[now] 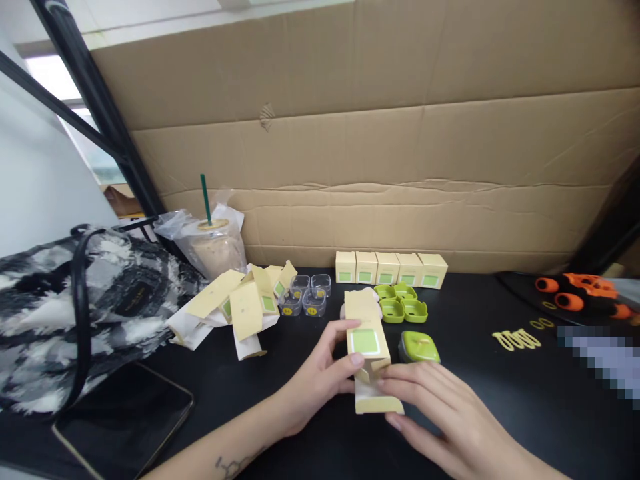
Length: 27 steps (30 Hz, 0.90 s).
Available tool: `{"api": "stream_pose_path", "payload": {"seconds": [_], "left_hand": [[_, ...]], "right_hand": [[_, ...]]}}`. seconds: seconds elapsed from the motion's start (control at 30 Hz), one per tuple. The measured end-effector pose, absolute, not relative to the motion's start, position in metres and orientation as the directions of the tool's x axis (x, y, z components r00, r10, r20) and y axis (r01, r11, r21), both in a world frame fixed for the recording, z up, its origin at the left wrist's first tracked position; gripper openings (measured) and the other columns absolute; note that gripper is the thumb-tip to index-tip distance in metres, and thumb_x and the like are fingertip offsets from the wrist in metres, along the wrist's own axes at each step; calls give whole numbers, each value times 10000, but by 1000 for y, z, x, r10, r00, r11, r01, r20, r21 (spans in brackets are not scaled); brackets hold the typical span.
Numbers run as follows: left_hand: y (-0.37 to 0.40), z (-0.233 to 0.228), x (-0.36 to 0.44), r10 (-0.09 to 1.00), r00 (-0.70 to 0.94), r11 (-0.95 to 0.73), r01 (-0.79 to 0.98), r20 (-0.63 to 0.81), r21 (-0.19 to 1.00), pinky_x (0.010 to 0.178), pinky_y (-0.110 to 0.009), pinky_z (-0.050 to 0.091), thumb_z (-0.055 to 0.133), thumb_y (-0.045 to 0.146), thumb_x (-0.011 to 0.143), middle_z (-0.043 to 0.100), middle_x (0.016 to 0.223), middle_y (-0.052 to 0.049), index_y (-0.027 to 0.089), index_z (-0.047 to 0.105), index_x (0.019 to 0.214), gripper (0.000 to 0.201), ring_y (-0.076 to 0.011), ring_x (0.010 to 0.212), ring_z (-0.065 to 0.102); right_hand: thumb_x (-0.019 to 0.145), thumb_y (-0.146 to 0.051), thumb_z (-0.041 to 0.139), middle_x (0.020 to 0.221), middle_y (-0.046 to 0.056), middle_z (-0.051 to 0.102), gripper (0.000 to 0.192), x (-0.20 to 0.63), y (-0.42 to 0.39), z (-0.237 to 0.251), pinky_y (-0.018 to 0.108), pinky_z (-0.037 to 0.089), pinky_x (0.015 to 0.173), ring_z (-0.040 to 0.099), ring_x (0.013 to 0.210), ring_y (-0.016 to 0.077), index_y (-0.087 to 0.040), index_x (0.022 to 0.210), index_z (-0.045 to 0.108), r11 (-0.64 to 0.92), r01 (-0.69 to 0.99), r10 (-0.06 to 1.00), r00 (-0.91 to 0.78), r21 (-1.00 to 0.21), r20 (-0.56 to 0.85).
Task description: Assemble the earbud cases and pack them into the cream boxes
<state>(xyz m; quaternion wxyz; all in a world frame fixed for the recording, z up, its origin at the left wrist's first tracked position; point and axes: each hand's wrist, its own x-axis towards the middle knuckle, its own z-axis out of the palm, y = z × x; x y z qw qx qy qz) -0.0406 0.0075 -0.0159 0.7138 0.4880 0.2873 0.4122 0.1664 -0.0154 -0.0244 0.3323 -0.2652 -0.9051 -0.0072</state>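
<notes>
Yellow box [367, 340] in left hand [327, 367], right hand [437, 403] at open flaps [379, 405]

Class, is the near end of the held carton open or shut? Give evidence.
Open: at the near end of the carton, a flap extends outward by the right hand, showing its pale inside.

Carton [363, 307]: pale yellow, white-edged green square, white inside. Boxes [387, 268]: pale yellow, green squares. Pot [418, 347]: glossy green. Cups [393, 311]: lime green. Jars [291, 303]: clear, yellow labels. Bag [150, 267]: mottled black, white, grey. Straw [205, 199]: dark green. Table [475, 333]: black.
</notes>
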Motion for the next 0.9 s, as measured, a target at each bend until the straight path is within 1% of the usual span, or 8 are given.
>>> {"api": "stream_pose_path", "payload": {"seconds": [0.1, 0.27, 0.33, 0.43, 0.53, 0.6, 0.67, 0.9], "left_hand": [[6, -14, -40, 863, 505, 202, -295, -27, 934, 790, -338, 500, 658, 379, 804, 510, 1187, -38, 284, 505, 1133, 375, -197, 1012, 582], [5, -13, -41, 852, 521, 202, -260, -39, 944, 833, -332, 464, 665, 418, 789, 566, 1140, -34, 276, 506, 1156, 425, -190, 1002, 586], [6, -14, -42, 845, 534, 191, -261, -23, 946, 851, -340, 455, 672, 419, 782, 575, 1140, -34, 271, 501, 1162, 442, -193, 1006, 586], [7, -17, -44, 828, 561, 153, -260, 20, 953, 883, -344, 438, 685, 382, 784, 571, 1169, -35, 272, 482, 1185, 463, -186, 1013, 590], [6, -20, -46, 787, 615, 143, -258, 49, 956, 908, -361, 424, 728, 324, 754, 593, 1133, -43, 278, 426, 1233, 568, -192, 1037, 590], [6, -22, -46, 756, 654, 169, -244, 33, 955, 894, -366, 430, 775, 277, 707, 608, 1090, -41, 287, 384, 1254, 672, -190, 1020, 601], [5, -23, -46, 748, 664, 187, -237, 18, 953, 871, -351, 440, 800, 242, 675, 614, 1068, -35, 295, 371, 1253, 722, -175, 986, 615], [4, -25, -44, 789, 613, 128, -245, 51, 961, 877, -302, 463, 754, 221, 737, 651, 1063, -17, 289, 437, 1195, 561, -134, 972, 640]], "right_hand": [[939, -192, 479, 998, 80, 676, 236, 167, -16, -26, 297, 548, 723, 658, 844, 182, -208, 1174, 477, 861, 480, 466, -617, -166, 635], [935, -161, 475, 867, 66, 648, 147, 167, -19, -22, 267, 529, 613, 638, 709, 163, -204, 1064, 532, 861, 498, 425, -596, -102, 681], [930, -161, 484, 847, 61, 643, 144, 167, -19, -22, 268, 527, 601, 634, 692, 163, -201, 1054, 545, 851, 516, 431, -586, -95, 686], [927, -187, 504, 869, 68, 639, 156, 167, -19, -24, 269, 540, 619, 640, 725, 167, -186, 1080, 533, 841, 525, 447, -537, -131, 716], [925, -184, 510, 854, 63, 619, 129, 168, -18, -24, 260, 545, 614, 636, 722, 162, -182, 1052, 535, 846, 513, 435, -507, -145, 744], [925, -164, 502, 829, 56, 605, 99, 168, -19, -24, 258, 540, 592, 628, 696, 158, -186, 1008, 553, 847, 514, 430, -515, -135, 741], [922, -157, 506, 822, 57, 600, 93, 168, -19, -23, 262, 539, 583, 626, 691, 160, -183, 992, 561, 846, 516, 432, -515, -134, 741], [901, -130, 531, 813, 52, 602, 96, 170, -20, -23, 259, 531, 577, 624, 687, 158, -183, 977, 558, 846, 511, 436, -502, -150, 747]]}}
